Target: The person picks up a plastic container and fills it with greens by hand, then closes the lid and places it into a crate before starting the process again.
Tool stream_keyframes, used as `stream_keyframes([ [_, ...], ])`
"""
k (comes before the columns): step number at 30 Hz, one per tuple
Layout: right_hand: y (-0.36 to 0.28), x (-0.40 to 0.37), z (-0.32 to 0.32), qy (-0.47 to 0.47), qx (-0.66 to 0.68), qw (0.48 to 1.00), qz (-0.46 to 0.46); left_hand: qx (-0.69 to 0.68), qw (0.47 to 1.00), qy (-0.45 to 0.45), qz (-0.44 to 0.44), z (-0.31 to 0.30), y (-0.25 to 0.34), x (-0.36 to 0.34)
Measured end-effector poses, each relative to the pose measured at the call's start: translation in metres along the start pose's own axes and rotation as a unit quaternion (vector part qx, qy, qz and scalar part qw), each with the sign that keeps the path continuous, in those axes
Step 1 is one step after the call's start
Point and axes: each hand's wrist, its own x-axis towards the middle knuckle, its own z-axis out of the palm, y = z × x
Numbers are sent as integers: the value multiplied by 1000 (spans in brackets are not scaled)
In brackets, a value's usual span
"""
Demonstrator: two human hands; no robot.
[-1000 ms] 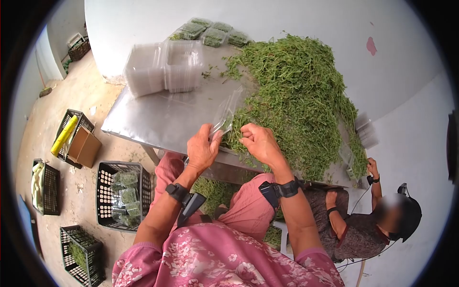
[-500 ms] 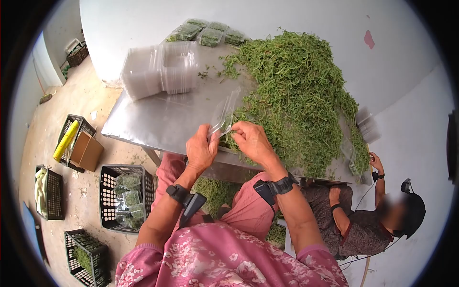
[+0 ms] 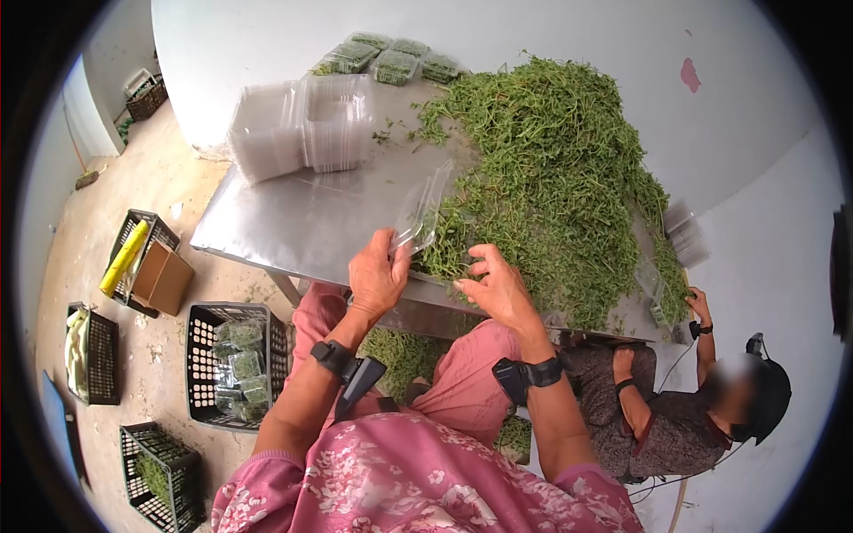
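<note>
My left hand (image 3: 378, 274) grips the lower end of a clear plastic clamshell box (image 3: 425, 213) above the front edge of the metal table. Its lid stands up, tilted away from me; what lies inside is hard to make out. Just right of the box, my right hand (image 3: 498, 289) hovers at the near edge of a big heap of green leafy stems (image 3: 551, 178). Thumb and fingers are apart there, with nothing visible between them.
Stacks of clear boxes (image 3: 267, 133) stand at the table's (image 3: 258, 222) left. Several filled boxes (image 3: 394, 67) sit at the back. A black crate (image 3: 200, 355) with filled boxes is on the floor at left. A co-worker (image 3: 675, 426) sits at right.
My right hand has moved away from the box, right and slightly down, and its fingers have spread. My left hand stays at nearly the same place with the box.
</note>
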Motion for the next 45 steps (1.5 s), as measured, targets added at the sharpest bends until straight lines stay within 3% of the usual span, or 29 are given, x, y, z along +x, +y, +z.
stream_keyframes([
  [2, 1, 0, 2, -36, 78, 996, 27, 4, 1000, 0, 3, 0, 0, 0],
  [11, -5, 6, -12, -21, 40, 999, -12, -1, 1000, 1, 5, 0, -1, 0],
  [17, -20, 34, -14, 26, -131, 976, -171, 3, 1000, 3, 6, 1, -1, 1],
  [23, -2, 47, 4, 74, -121, 962, -235, 3, 1000, 5, 12, 2, -3, 1],
  [26, -6, 40, 1, 90, -121, 974, -170, 1, 1000, 8, 14, 3, -4, 0],
  [29, -3, 35, -4, 107, -76, 978, -160, -2, 1000, 3, 8, 3, -3, 0],
  [35, 2, 20, -5, 36, -66, 986, -148, 4, 1000, 6, 18, 4, -5, -1],
  [41, 1, 11, 4, -6, 2, 999, -40, 12, 1000, 10, 25, 4, -5, 0],
  [45, -4, 9, 10, 12, 27, 999, -38, 11, 1000, 10, 18, 3, -4, -1],
])
